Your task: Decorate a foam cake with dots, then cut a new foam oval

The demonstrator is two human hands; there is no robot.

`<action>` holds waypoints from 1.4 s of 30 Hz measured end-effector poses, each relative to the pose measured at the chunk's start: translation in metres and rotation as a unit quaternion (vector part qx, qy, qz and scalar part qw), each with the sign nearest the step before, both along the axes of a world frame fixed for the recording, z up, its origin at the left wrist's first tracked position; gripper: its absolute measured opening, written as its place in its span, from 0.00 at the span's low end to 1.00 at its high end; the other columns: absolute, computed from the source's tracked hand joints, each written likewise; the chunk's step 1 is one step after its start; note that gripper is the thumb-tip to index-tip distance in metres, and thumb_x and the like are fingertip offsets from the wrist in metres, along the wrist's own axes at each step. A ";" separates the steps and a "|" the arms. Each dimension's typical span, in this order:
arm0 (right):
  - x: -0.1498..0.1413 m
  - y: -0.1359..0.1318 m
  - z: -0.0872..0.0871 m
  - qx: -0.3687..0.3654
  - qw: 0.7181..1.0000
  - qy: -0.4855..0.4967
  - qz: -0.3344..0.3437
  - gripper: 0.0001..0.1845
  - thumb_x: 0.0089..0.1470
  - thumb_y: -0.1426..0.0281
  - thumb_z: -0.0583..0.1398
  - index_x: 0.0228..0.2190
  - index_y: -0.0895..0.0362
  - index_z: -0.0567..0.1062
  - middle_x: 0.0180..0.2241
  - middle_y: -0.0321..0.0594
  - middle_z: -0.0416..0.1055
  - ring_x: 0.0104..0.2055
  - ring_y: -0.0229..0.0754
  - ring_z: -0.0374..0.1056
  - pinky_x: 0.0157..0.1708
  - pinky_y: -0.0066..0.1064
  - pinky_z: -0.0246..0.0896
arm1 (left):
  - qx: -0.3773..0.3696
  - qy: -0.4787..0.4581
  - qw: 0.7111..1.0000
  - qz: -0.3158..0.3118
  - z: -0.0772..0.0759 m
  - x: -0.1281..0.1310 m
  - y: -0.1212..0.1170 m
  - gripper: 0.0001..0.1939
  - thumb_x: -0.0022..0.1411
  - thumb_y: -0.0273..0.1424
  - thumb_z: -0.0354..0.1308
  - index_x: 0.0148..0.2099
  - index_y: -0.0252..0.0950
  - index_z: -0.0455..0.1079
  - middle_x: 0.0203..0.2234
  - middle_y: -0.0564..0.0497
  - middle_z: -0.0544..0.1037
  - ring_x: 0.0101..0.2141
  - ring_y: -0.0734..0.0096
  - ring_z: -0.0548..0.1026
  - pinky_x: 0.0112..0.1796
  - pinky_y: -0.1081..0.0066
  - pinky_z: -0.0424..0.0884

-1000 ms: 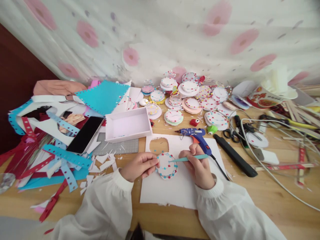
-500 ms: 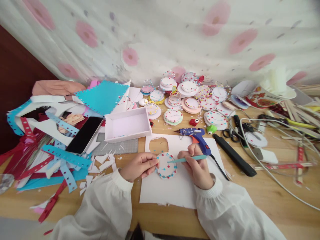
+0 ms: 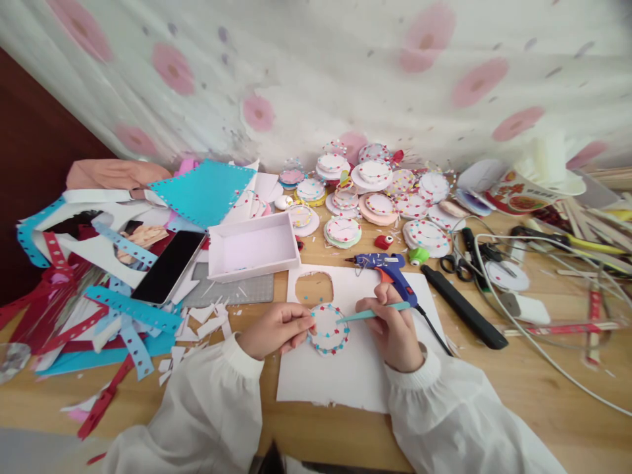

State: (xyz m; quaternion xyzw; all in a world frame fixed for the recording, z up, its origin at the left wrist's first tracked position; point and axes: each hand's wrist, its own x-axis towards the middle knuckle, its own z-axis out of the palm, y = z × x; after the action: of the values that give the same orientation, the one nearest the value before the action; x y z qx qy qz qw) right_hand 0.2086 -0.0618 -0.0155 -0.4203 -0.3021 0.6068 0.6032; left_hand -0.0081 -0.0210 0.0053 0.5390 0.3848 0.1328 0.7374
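Between my two hands is a white paper disc (image 3: 328, 329) with red and blue bits along its rim. My left hand (image 3: 280, 328) pinches its left edge between thumb and fingers. Closed around a pair of teal tweezers (image 3: 368, 315), my right hand (image 3: 392, 328) points their tip at the disc's right side. Whether the tip grips a bit is too small to tell. Below lies a white sheet (image 3: 316, 383) with a round hole cut near its top. A blue glue gun (image 3: 388, 266) rests on the sheet's upper part, just beyond my right hand.
Left of the sheet are a pale box (image 3: 254, 249), a phone (image 3: 169, 266), paper scraps (image 3: 207, 322) and punched strips (image 3: 131, 309). Several decorated discs (image 3: 378, 172) crowd the back. On the right lie a black bar-shaped tool (image 3: 464, 308), scissors (image 3: 457, 266) and a white cable (image 3: 553, 352).
The tweezers' tip has shifted slightly right, from over the disc's middle toward its right rim. My right hand moved a little with it; my left hand keeps its hold.
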 end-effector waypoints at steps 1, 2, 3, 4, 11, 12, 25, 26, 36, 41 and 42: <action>0.000 0.000 0.000 -0.006 1.000 0.002 -0.003 0.13 0.50 0.70 0.57 0.27 0.52 0.53 0.15 0.22 0.45 0.16 0.30 0.39 0.20 0.28 0.34 | 0.000 0.001 1.000 0.000 0.000 0.000 0.000 0.20 0.61 0.46 0.54 0.31 0.32 0.67 0.13 0.60 0.62 0.10 0.86 0.54 0.14 0.79 0.48; 0.000 0.001 -0.001 -0.013 1.000 0.004 -0.007 0.13 0.50 0.70 0.57 0.27 0.52 0.53 0.15 0.23 0.45 0.16 0.30 0.38 0.20 0.27 0.34 | 0.000 0.001 1.000 0.001 0.000 0.000 0.000 0.20 0.61 0.46 0.54 0.31 0.32 0.67 0.13 0.60 0.62 0.10 0.86 0.54 0.14 0.79 0.48; 0.001 0.001 -0.001 -0.020 1.000 0.008 -0.011 0.13 0.49 0.70 0.56 0.27 0.52 0.53 0.15 0.23 0.45 0.16 0.30 0.38 0.20 0.27 0.34 | -0.001 0.002 1.000 0.001 0.000 0.000 0.000 0.20 0.61 0.46 0.54 0.31 0.32 0.67 0.13 0.60 0.62 0.10 0.86 0.54 0.14 0.79 0.47; 0.001 0.002 -0.001 -0.027 0.999 0.013 -0.016 0.12 0.49 0.70 0.56 0.27 0.52 0.53 0.15 0.23 0.45 0.15 0.30 0.38 0.19 0.27 0.34 | -0.002 0.002 1.000 0.001 0.000 0.000 0.000 0.20 0.61 0.46 0.54 0.31 0.32 0.67 0.12 0.60 0.62 0.10 0.86 0.53 0.14 0.79 0.47; 0.007 0.007 0.004 -0.006 0.997 0.048 -0.061 0.09 0.50 0.69 0.56 0.27 0.52 0.57 0.14 0.24 0.47 0.16 0.33 0.41 0.21 0.28 0.41 | -0.022 0.000 0.999 0.022 -0.001 0.000 0.000 0.20 0.60 0.46 0.55 0.31 0.31 0.67 0.13 0.60 0.63 0.10 0.86 0.53 0.14 0.78 0.46; 0.007 0.007 0.005 0.008 0.998 0.045 -0.053 0.07 0.51 0.67 0.56 0.28 0.52 0.59 0.14 0.26 0.50 0.17 0.34 0.44 0.23 0.29 0.44 | -0.027 -0.002 0.999 0.031 -0.002 0.000 -0.001 0.21 0.60 0.46 0.55 0.31 0.31 0.67 0.13 0.60 0.63 0.10 0.86 0.53 0.14 0.78 0.46; 0.007 -0.002 0.002 0.071 0.996 -0.019 0.043 0.10 0.56 0.67 0.60 0.29 0.53 0.62 0.16 0.25 0.51 0.17 0.29 0.44 0.20 0.27 0.36 | -0.052 -0.029 0.994 0.097 -0.004 0.000 -0.001 0.18 0.58 0.43 0.59 0.31 0.31 0.69 0.13 0.60 0.64 0.11 0.86 0.57 0.14 0.79 0.50; 0.007 -0.002 0.002 0.076 0.996 -0.024 0.045 0.10 0.57 0.67 0.59 0.30 0.52 0.61 0.16 0.24 0.50 0.16 0.29 0.44 0.20 0.27 0.36 | -0.050 -0.029 0.994 0.096 -0.004 0.000 -0.001 0.17 0.58 0.43 0.59 0.31 0.31 0.69 0.13 0.60 0.64 0.11 0.86 0.57 0.14 0.79 0.50; 0.005 -0.006 -0.001 0.101 0.991 -0.063 0.058 0.10 0.58 0.69 0.58 0.31 0.52 0.60 0.17 0.25 0.52 0.18 0.30 0.51 0.21 0.26 0.39 | -0.030 -0.016 0.996 0.078 -0.004 -0.001 -0.001 0.16 0.59 0.41 0.59 0.31 0.31 0.70 0.12 0.60 0.65 0.11 0.86 0.57 0.15 0.80 0.52; 0.002 -0.007 -0.001 0.108 0.990 -0.063 0.059 0.10 0.59 0.69 0.58 0.31 0.52 0.59 0.18 0.24 0.51 0.18 0.29 0.50 0.21 0.26 0.38 | -0.021 -0.019 0.997 0.065 -0.005 -0.001 -0.001 0.17 0.59 0.42 0.59 0.32 0.30 0.70 0.13 0.59 0.65 0.11 0.86 0.58 0.14 0.80 0.52; 0.001 -0.007 -0.002 0.108 0.991 -0.059 0.059 0.10 0.59 0.69 0.57 0.31 0.52 0.58 0.18 0.24 0.51 0.18 0.29 0.50 0.21 0.26 0.38 | -0.019 -0.019 0.998 0.063 -0.005 -0.001 -0.001 0.18 0.58 0.42 0.59 0.32 0.30 0.70 0.13 0.59 0.65 0.11 0.86 0.58 0.14 0.80 0.52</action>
State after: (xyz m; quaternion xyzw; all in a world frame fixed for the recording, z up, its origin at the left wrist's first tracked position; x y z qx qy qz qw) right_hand 0.2098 -0.0685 -0.0173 -0.3692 -0.4250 0.5796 0.5892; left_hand -0.0094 -0.0219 0.0002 0.4970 0.4069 0.1821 0.7444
